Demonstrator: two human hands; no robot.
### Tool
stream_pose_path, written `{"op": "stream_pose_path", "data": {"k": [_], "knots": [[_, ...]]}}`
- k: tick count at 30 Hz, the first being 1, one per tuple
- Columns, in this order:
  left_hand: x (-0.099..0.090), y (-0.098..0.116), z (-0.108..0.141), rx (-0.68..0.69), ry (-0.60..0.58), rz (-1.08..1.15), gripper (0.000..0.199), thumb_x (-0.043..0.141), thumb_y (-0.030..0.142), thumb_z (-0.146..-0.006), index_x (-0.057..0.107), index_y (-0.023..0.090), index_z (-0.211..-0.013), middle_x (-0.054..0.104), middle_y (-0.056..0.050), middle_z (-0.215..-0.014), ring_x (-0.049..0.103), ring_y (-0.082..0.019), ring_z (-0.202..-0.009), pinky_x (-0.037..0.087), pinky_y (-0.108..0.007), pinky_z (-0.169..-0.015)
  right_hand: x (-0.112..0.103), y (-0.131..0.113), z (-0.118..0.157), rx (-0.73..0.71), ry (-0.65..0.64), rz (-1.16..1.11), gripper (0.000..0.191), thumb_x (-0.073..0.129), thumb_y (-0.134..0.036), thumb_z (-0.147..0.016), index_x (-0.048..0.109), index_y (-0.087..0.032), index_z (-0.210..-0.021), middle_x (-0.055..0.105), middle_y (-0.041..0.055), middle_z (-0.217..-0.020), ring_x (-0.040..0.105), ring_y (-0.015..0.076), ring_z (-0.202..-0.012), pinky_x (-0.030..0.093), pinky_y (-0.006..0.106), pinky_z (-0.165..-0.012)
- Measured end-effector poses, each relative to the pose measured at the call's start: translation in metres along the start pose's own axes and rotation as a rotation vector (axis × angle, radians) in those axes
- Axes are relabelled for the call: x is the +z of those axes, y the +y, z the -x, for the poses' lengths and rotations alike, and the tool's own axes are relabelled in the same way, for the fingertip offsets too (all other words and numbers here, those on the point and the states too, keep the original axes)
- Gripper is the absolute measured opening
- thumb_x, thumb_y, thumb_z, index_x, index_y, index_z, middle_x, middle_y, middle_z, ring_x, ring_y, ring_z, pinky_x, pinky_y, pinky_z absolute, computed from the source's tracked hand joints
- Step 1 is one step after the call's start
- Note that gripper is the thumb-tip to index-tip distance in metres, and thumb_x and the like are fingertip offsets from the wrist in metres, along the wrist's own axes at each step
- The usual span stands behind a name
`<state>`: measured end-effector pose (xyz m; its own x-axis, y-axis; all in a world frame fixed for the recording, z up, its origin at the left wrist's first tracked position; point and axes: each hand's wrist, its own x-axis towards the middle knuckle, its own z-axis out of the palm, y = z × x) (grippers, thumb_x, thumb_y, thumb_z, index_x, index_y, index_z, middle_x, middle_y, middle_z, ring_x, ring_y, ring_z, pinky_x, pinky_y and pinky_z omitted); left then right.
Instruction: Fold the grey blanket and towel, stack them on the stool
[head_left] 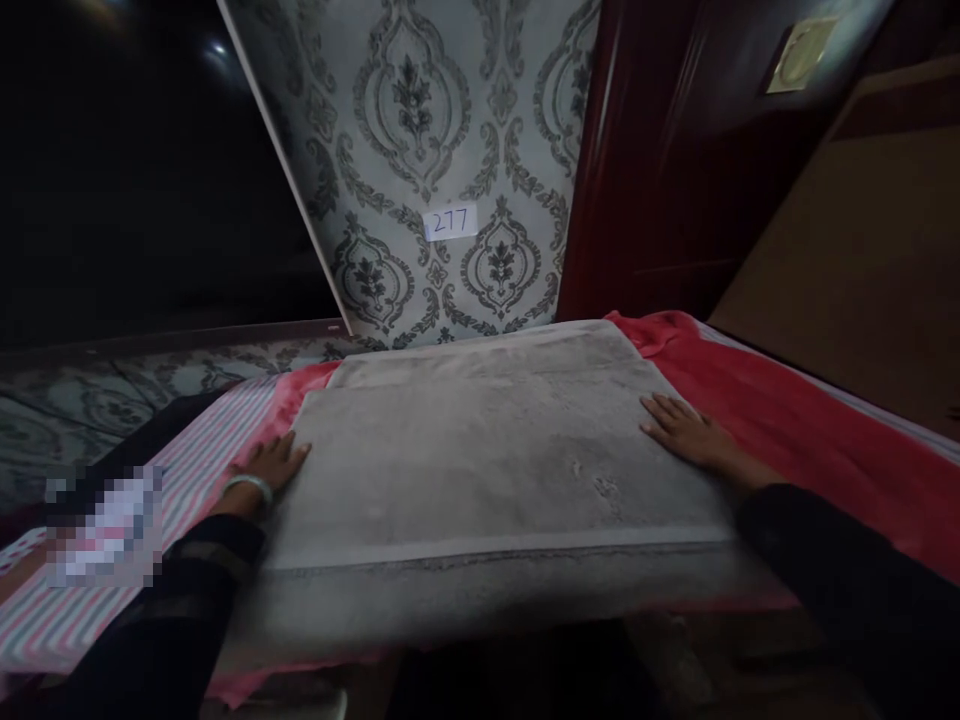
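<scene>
A grey plush cloth (465,460) lies spread over a red cloth, its near part hanging over the front edge. My left hand (271,465), with a pale bangle at the wrist, rests at the cloth's left edge with fingers spread. On the cloth's right edge lies my right hand (684,430), palm down, fingers stretched out. Neither hand grips anything. Red cloth (810,430) shows to the right, and pink-and-grey striped fabric (202,450) to the left.
A large dark screen (150,180) stands at the back left. Behind the cloth is patterned wallpaper (412,110) with a card (450,221) reading 277. A dark red door (675,170) and a brown panel (862,270) are at the right.
</scene>
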<state>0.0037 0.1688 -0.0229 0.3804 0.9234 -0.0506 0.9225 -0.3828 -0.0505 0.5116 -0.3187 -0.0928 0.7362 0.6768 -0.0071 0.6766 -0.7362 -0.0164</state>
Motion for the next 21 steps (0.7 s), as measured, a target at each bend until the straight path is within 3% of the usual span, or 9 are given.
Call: {"op": "stream_pose_path", "data": {"k": [3,5,6,8,9,12,14,16,21], "knots": [[-0.014,0.038,-0.010,0.034,0.068,-0.041,0.069,0.028,0.052,-0.098,0.044,0.014,-0.154,0.025,-0.021,-0.167,0.022,-0.043,-0.153,0.028,-0.072,-0.113,-0.027,-0.028,-0.016,0.034,0.015,0.013,0.066,0.035,-0.050,-0.097,0.042,-0.021,-0.156,0.037,0.0192,-0.160,0.029,0.0442,-0.148,0.034,0.077,-0.106],[-0.020,0.085,-0.013,0.216,0.082,-0.049,0.066,0.029,0.048,-0.098,0.040,0.018,-0.156,0.022,-0.017,-0.169,0.019,-0.038,-0.155,0.026,-0.069,-0.116,-0.045,-0.071,-0.030,-0.061,0.074,-0.020,0.064,0.031,-0.045,-0.100,0.041,-0.014,-0.156,0.035,0.0228,-0.160,0.030,0.0445,-0.148,0.033,0.075,-0.108],[-0.021,0.111,-0.013,0.314,0.077,-0.043,0.064,0.029,0.046,-0.099,0.037,0.020,-0.157,0.022,-0.015,-0.169,0.018,-0.035,-0.156,0.025,-0.067,-0.118,-0.051,-0.095,-0.036,-0.125,0.081,-0.035,0.062,0.028,-0.044,-0.102,0.039,-0.017,-0.157,0.031,0.0189,-0.163,0.027,0.0404,-0.150,0.033,0.070,-0.112],[-0.017,0.160,-0.013,0.474,0.056,-0.029,0.064,0.028,0.045,-0.100,0.031,0.024,-0.160,0.020,-0.011,-0.170,0.016,-0.031,-0.157,0.023,-0.062,-0.121,-0.053,-0.140,-0.048,-0.232,0.086,-0.055,0.061,0.028,-0.047,-0.104,0.031,-0.026,-0.161,0.025,0.0088,-0.167,0.024,0.0310,-0.153,0.029,0.057,-0.120],[-0.014,0.180,-0.013,0.530,0.046,-0.026,0.064,0.028,0.045,-0.101,0.028,0.025,-0.161,0.020,-0.009,-0.170,0.015,-0.029,-0.157,0.022,-0.060,-0.122,-0.049,-0.157,-0.053,-0.309,0.090,-0.072,0.061,0.029,-0.047,-0.104,0.030,-0.026,-0.161,0.024,0.0084,-0.167,0.022,0.0305,-0.153,0.027,0.056,-0.121],[0.002,0.212,-0.017,0.609,0.029,-0.029,0.063,0.028,0.045,-0.101,0.027,0.027,-0.161,0.021,-0.006,-0.170,0.016,-0.027,-0.157,0.020,-0.058,-0.123,-0.032,-0.176,-0.066,-0.440,0.079,-0.100,0.063,0.027,-0.053,-0.105,0.031,-0.026,-0.161,0.023,0.0076,-0.167,0.021,0.0291,-0.154,0.023,0.054,-0.122],[0.009,0.211,-0.025,0.610,0.034,-0.032,0.063,0.028,0.044,-0.101,0.028,0.026,-0.161,0.023,-0.007,-0.169,0.018,-0.027,-0.157,0.019,-0.058,-0.123,-0.024,-0.159,-0.074,-0.412,0.074,-0.095,0.064,0.024,-0.056,-0.105,0.031,-0.026,-0.161,0.023,0.0066,-0.167,0.021,0.0283,-0.154,0.023,0.053,-0.123],[0.012,0.194,-0.038,0.570,0.031,-0.034,0.065,0.027,0.047,-0.100,0.028,0.026,-0.161,0.022,-0.006,-0.170,0.017,-0.028,-0.157,0.018,-0.059,-0.123,-0.020,-0.126,-0.080,-0.305,0.069,-0.072,0.064,0.023,-0.056,-0.105,0.032,-0.027,-0.161,0.025,0.0062,-0.167,0.022,0.0278,-0.154,0.022,0.052,-0.123],[0.019,0.101,-0.082,0.323,0.074,0.027,0.068,0.013,0.047,-0.099,0.030,0.024,-0.161,0.023,-0.007,-0.169,0.018,-0.030,-0.157,0.016,-0.063,-0.121,-0.018,-0.024,-0.078,0.026,0.066,-0.053,0.062,0.024,-0.052,-0.106,0.029,-0.027,-0.162,0.019,0.0046,-0.169,0.016,0.0290,-0.155,0.020,0.056,-0.123]]}}
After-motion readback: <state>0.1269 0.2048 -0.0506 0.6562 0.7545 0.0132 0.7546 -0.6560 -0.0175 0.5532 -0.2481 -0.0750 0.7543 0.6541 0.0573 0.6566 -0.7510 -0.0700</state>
